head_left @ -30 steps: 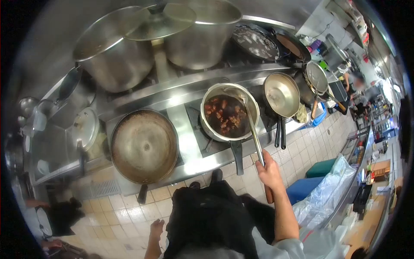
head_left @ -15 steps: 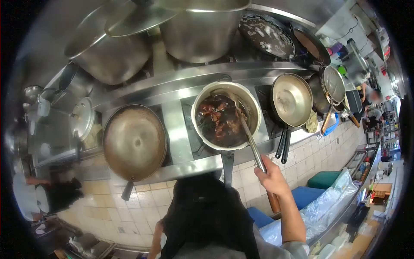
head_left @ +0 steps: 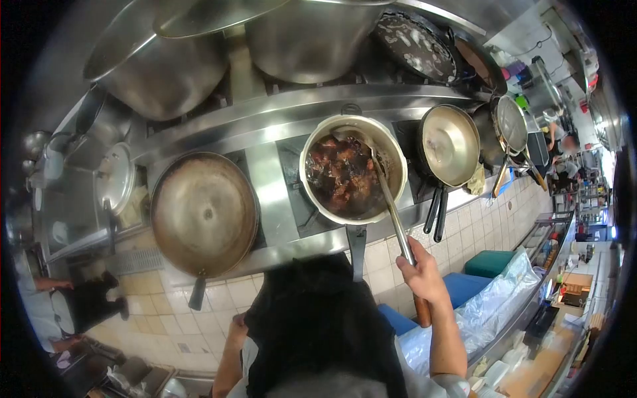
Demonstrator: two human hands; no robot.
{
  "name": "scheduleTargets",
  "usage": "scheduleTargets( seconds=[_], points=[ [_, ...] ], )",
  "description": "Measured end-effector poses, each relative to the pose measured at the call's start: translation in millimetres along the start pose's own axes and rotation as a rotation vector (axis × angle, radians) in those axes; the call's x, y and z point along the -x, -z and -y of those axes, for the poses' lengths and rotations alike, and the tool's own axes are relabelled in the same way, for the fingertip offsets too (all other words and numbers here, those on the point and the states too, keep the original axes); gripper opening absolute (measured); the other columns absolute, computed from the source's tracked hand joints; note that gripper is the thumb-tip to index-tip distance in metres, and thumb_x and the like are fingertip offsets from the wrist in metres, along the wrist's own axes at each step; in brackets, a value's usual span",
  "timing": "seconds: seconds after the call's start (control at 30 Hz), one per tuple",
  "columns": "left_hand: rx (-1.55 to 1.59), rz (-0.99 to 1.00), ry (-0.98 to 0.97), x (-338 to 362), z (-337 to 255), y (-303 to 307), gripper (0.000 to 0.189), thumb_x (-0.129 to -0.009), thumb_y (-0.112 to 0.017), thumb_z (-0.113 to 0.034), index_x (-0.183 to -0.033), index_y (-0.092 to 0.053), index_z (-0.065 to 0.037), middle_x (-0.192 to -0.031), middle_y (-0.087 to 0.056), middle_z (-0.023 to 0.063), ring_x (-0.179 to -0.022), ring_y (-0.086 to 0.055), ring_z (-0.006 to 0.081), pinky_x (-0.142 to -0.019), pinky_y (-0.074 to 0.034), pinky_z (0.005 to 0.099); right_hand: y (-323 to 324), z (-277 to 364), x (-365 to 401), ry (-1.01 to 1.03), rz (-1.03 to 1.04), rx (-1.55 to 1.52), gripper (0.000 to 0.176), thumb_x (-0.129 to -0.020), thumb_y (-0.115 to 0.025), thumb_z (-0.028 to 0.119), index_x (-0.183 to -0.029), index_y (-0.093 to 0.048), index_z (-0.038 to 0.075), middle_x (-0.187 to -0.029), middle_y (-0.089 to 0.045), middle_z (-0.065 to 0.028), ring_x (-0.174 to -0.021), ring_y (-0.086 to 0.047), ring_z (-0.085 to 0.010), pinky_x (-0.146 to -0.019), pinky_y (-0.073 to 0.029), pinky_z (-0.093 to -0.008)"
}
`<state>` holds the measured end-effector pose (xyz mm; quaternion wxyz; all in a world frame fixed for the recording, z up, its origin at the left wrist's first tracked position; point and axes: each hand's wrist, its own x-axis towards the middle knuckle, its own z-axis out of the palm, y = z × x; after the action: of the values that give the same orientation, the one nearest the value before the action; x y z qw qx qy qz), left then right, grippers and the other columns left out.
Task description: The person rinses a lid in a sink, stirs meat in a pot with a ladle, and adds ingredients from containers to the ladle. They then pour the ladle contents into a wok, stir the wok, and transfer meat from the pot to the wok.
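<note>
My right hand (head_left: 421,272) is closed around a long metal cooking utensil (head_left: 393,215) with a wooden handle end. Its head is sunk in a deep pot (head_left: 306,189) and hidden by the food. Dark brown chunks in glossy sauce (head_left: 342,172) fill the lower part of this pot, whose black handle (head_left: 357,251) points toward me. Down at my side, beside the black apron (head_left: 318,325), is my left hand (head_left: 239,326); its fingers are mostly hidden.
A wide worn pan (head_left: 206,212) sits left of the pot, a lighter pan (head_left: 450,146) to its right. Large stockpots (head_left: 156,73) stand behind. A strainer (head_left: 511,123) lies far right. Another person (head_left: 50,302) is at far left. Plastic-covered blue containers (head_left: 458,288) stand right.
The utensil and my right hand have shifted slightly, and the chunks in the pot have been stirred about. The whole view has moved a little. My left arm shows more.
</note>
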<state>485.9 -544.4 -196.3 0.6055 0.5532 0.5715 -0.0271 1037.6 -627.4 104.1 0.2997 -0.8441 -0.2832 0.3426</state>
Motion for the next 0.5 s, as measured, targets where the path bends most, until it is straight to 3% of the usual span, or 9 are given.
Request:
scheduleTargets(
  seconds=[0.07,0.13,0.17,0.23,0.33,0.4,0.47,0.5],
  points=[
    [-0.007,-0.002,0.005,2.0,7.1,2.2,0.039,-0.088,-0.053,-0.004,-0.123,-0.070,-0.010,-0.102,-0.072,0.0159,-0.108,-0.065,0.0244,-0.091,-0.050,0.0370,4.3,5.1,3.8,-0.100,0.048,-0.102,0.056,-0.095,-0.066,0.015,-0.142,-0.047,-0.010,-0.102,-0.065,-0.0130,-0.094,-0.059,-0.0191,-0.085,-0.049,-0.0324],
    [-0.111,-0.094,0.054,-7.7,62.5,-2.6,0.038,-0.087,-0.055,-0.007,-0.122,-0.069,-0.009,-0.102,-0.072,0.0202,-0.106,-0.068,0.0339,-0.088,-0.051,0.0429,9.0,11.7,8.8,0.034,0.007,0.032,0.054,-0.095,-0.066,0.013,-0.140,-0.048,-0.010,-0.099,-0.067,-0.0173,-0.086,-0.063,-0.0242,-0.081,-0.052,-0.0354],
    [-0.111,-0.094,0.054,-17.5,102.0,-5.1,0.038,-0.087,-0.055,-0.007,-0.122,-0.069,-0.009,-0.102,-0.072,0.0202,-0.106,-0.068,0.0339,-0.088,-0.051,0.0429,8.1,11.2,8.5,0.034,0.007,0.033,0.054,-0.095,-0.066,0.013,-0.140,-0.048,-0.010,-0.099,-0.067,-0.0173,-0.086,-0.063,-0.0242,-0.081,-0.052,-0.0354],
    [-0.213,-0.130,-0.134,-34.5,161.7,-9.4,0.033,-0.086,-0.056,-0.010,-0.115,-0.070,-0.006,-0.099,-0.070,0.0238,-0.101,-0.067,0.0426,-0.085,-0.052,0.0498,4.8,8.8,3.4,0.214,-0.062,0.220,0.051,-0.093,-0.063,0.010,-0.139,-0.049,-0.008,-0.109,-0.066,-0.0328,-0.107,-0.066,-0.0447,-0.093,-0.051,-0.0434],
    [-0.156,-0.086,-0.059,-22.7,139.2,-9.0,0.032,-0.087,-0.056,-0.011,-0.115,-0.070,-0.006,-0.098,-0.070,0.0237,-0.099,-0.067,0.0429,-0.084,-0.052,0.0505,-9.5,9.2,-8.3,0.098,-0.034,0.165,0.052,-0.093,-0.063,0.010,-0.139,-0.049,-0.008,-0.112,-0.065,-0.0352,-0.111,-0.062,-0.0496,-0.095,-0.050,-0.0466],
    [-0.147,-0.051,-0.026,-13.2,122.2,-8.6,0.031,-0.087,-0.056,-0.011,-0.114,-0.070,-0.006,-0.098,-0.070,0.0237,-0.099,-0.067,0.0431,-0.083,-0.052,0.0510,-16.0,0.9,-11.8,0.073,-0.026,0.142,0.052,-0.093,-0.063,0.010,-0.139,-0.049,-0.008,-0.113,-0.064,-0.0357,-0.111,-0.063,-0.0486,-0.095,-0.050,-0.0460],
    [-0.158,-0.014,-0.008,-1.7,110.7,-7.8,0.030,-0.088,-0.056,-0.011,-0.114,-0.070,-0.006,-0.097,-0.070,0.0237,-0.098,-0.067,0.0433,-0.083,-0.052,0.0514,-16.7,-8.7,-11.6,0.135,-0.037,0.110,0.052,-0.094,-0.066,0.011,-0.142,-0.050,-0.005,-0.083,-0.060,-0.0093,-0.071,-0.058,-0.0178,-0.065,-0.048,-0.0322],
    [-0.166,0.014,0.000,4.9,99.9,-6.0,0.030,-0.088,-0.056,-0.012,-0.114,-0.070,-0.006,-0.097,-0.070,0.0237,-0.098,-0.067,0.0434,-0.083,-0.052,0.0517,-12.0,-3.8,-7.4,0.138,-0.040,0.109,0.052,-0.094,-0.066,0.011,-0.142,-0.050,-0.005,-0.083,-0.060,-0.0093,-0.071,-0.058,-0.0178,-0.065,-0.048,-0.0322]
  ],
)
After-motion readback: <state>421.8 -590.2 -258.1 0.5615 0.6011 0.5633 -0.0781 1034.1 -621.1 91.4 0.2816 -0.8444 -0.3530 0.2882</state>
